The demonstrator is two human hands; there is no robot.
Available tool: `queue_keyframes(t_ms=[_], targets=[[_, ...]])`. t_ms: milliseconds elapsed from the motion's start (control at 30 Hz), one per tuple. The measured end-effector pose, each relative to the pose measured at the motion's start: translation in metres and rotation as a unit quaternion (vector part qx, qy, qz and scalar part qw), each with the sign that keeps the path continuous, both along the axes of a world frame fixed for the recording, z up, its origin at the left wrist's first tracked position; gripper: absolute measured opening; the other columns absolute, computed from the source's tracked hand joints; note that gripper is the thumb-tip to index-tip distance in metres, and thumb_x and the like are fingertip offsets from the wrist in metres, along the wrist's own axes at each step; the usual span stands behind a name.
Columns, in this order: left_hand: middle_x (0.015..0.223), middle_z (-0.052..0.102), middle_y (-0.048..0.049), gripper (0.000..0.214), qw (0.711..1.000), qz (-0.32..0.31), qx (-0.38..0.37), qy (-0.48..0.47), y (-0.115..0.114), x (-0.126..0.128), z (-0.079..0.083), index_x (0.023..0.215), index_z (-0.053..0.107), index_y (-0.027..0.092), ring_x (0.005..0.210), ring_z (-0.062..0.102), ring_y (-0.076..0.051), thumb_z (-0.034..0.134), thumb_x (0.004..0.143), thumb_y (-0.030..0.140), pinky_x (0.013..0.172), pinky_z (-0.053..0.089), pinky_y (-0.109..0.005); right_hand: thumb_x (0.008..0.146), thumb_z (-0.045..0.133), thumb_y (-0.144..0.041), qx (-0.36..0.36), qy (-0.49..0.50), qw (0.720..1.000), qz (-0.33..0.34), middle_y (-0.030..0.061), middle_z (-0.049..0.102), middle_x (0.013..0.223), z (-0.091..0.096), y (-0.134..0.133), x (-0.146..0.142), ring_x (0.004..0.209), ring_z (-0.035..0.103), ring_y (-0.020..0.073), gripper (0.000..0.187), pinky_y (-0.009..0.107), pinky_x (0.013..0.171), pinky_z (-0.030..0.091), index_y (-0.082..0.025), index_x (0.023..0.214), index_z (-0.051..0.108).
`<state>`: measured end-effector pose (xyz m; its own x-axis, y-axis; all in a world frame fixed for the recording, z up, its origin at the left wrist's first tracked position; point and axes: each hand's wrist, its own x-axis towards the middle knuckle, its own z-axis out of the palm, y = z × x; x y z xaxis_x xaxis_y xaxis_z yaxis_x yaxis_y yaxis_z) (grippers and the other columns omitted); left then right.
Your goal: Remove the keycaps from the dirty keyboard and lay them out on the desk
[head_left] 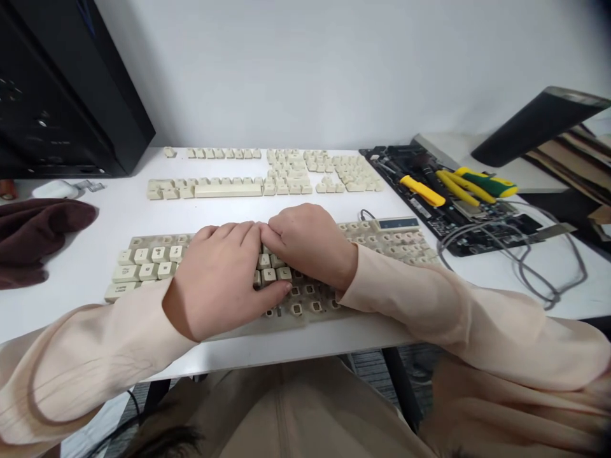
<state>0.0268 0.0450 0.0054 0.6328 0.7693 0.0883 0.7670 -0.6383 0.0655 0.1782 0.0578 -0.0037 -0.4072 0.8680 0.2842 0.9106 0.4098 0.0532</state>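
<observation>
A beige keyboard (pixel 298 309) lies flat before me. Keycaps sit on its left and middle part, while bare key sockets show on the right part and along the front. My left hand (pixel 222 277) rests palm down over the seated keycaps, its fingers stretched towards the back edge and its thumb out to the right. Against those fingertips, my right hand (pixel 308 242) is closed, fingers curled down at the keyboard's upper middle. Whatever its fingertips grip or press is hidden behind the hand. Beyond the keyboard, loose keycaps (pixel 287 172) are laid out in rows with a space bar (pixel 229 190).
On the right, a dark circuit board (pixel 429 210) carries yellow-handled pliers (pixel 465 187) and other tools. A grey cable (pixel 520 254) loops beside it. At left stand a black computer case (pixel 86 83) and a maroon cloth (pixel 42 232). A dark cylinder (pixel 534 124) leans at back right.
</observation>
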Motion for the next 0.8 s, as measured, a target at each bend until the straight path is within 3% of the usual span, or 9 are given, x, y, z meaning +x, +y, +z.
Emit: queue_keyframes(t_ms=[333,533,667,800], targets=[[0.103,0.062,-0.0097,0.052,1.000,-0.008,0.007,-0.004,0.001,0.000,-0.003,0.104,0.051,0.018,0.099,0.055,-0.031,0.040,0.077,0.061,0.081,0.039,-0.045,0.079,0.040,-0.020,0.018,0.029,0.999,-0.004,0.0006,0.038,0.047,-0.003,0.001,-0.002,0.048,0.023,0.0107,0.033,0.027,0.049,0.017,-0.015,0.048,0.051],[0.103,0.062,-0.0102,0.051,1.000,-0.010,0.014,0.001,-0.001,0.000,-0.002,0.103,0.052,0.017,0.097,0.056,-0.032,0.040,0.077,0.059,0.079,0.040,-0.046,0.076,0.040,-0.022,0.041,0.107,0.993,-0.003,-0.0021,0.029,0.046,0.002,-0.005,-0.001,0.048,0.022,0.0093,0.033,0.026,0.048,0.018,-0.018,0.045,0.031],[0.108,0.062,-0.0107,0.056,1.000,-0.009,0.005,0.006,-0.001,-0.001,-0.001,0.113,0.050,0.017,0.101,0.055,-0.032,0.038,0.078,0.060,0.083,0.039,-0.046,0.081,0.040,-0.023,0.051,0.243,0.968,0.033,-0.0044,0.023,0.043,0.006,-0.004,0.006,0.044,0.021,0.0074,0.039,0.026,0.048,0.019,-0.019,0.048,0.020],[0.120,0.058,-0.0129,0.064,1.000,-0.013,-0.003,0.004,-0.001,-0.002,0.001,0.125,0.044,0.015,0.111,0.052,-0.032,0.036,0.080,0.060,0.092,0.036,-0.048,0.087,0.040,-0.027,0.002,0.379,0.925,0.027,-0.0054,0.023,0.043,0.012,-0.002,0.013,0.043,0.025,0.0070,0.043,0.024,0.046,0.021,-0.019,0.048,0.023]])
